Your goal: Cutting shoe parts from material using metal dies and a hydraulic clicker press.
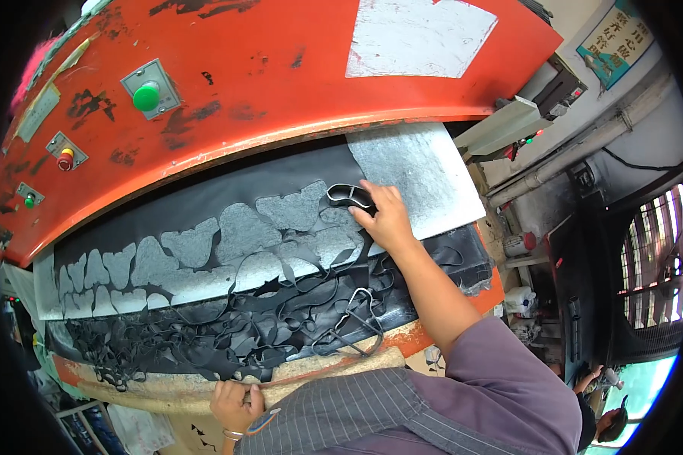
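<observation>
My right hand [387,216] is closed on a small curved metal cutting die [349,195], thumb on the near side and fingers on the far side. The die stands on a black leather-like sheet [281,174], beside a row of cut-out gaps where the pale board [421,163] shows through. Down at the near edge, my left hand [237,406] has its fingers curled against the tan padded edge [292,373]. A second, larger metal die [353,311] lies among the tangled black offcuts [182,337], between my hands.
A red-orange press beam [258,91] spans the far side, with a green button [146,97] and a red knob [66,159]. A grey bracket [508,125] juts out at its right end. Another person [611,421] is at the far lower right.
</observation>
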